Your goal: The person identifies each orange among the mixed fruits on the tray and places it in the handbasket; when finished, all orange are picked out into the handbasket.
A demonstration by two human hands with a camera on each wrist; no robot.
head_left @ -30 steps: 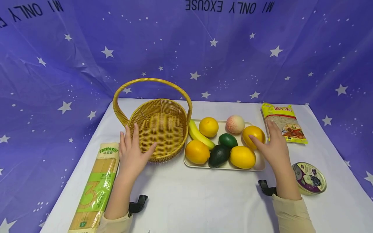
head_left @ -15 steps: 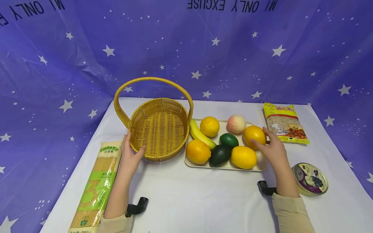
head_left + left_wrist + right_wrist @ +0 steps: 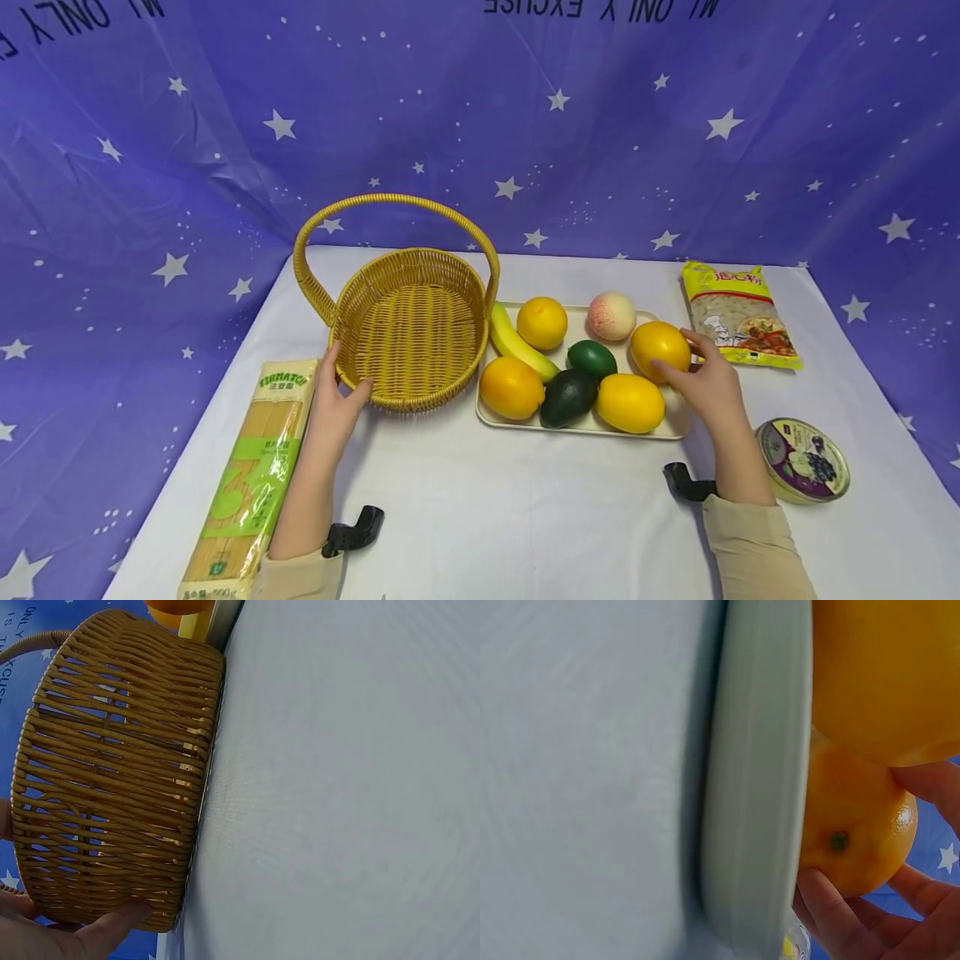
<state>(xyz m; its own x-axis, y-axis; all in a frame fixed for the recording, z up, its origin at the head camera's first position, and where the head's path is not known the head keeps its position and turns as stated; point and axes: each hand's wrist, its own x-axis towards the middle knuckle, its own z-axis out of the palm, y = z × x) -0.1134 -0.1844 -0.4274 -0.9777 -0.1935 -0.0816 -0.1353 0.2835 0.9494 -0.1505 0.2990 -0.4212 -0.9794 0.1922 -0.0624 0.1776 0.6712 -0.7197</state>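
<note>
A round wicker basket [image 3: 416,346] with a tall arched handle stands on the white table. My left hand [image 3: 337,408] holds its left front side, thumb toward the front; in the left wrist view a finger [image 3: 112,930] lies along the woven wall. My right hand [image 3: 711,385] grips an orange [image 3: 660,350] at the right end of a cream tray [image 3: 678,421]. Thumb and fingers surround this orange [image 3: 855,817] in the right wrist view, where a yellow fruit partly covers it.
On the tray also lie a banana [image 3: 517,346], a peach [image 3: 611,315], green fruits including a dark avocado [image 3: 567,398], a lemon [image 3: 630,403] and two oranges [image 3: 512,388]. Spaghetti [image 3: 251,475] lies left; a yellow food bag [image 3: 738,317] and round tin [image 3: 802,458] stand right.
My left hand has moved from above the basket's front left down to its side. My right hand has closed its fingers around the orange at the tray's right end.
</note>
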